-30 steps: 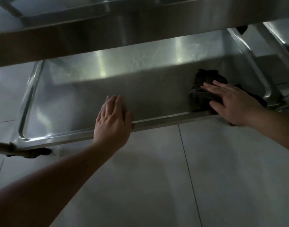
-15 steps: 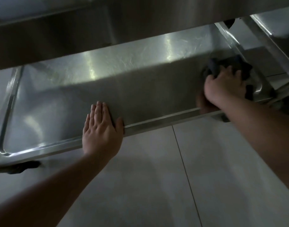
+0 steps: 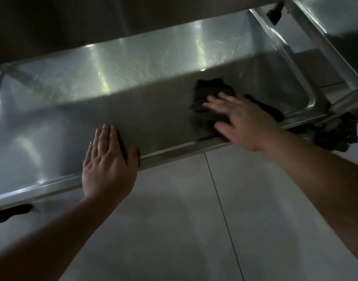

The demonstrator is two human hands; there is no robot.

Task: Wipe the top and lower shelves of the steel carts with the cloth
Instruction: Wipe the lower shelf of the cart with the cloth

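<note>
Right hand presses cloth on lower shelf.

Scratched, glossy steel lower shelf; dark, seemingly soft cloth; smooth floor tiles.

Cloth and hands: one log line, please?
right hand: flat on cloth | left hand: flat on lower shelf rim | stage: wiping

The dark crumpled cloth is lying on the right part of the steel cart's lower shelf, under the flat right hand. The left hand is resting flat over the shelf's front rim, left of the cloth. A black caster wheel is sitting at the front right corner, on the pale tiled floor.
</note>
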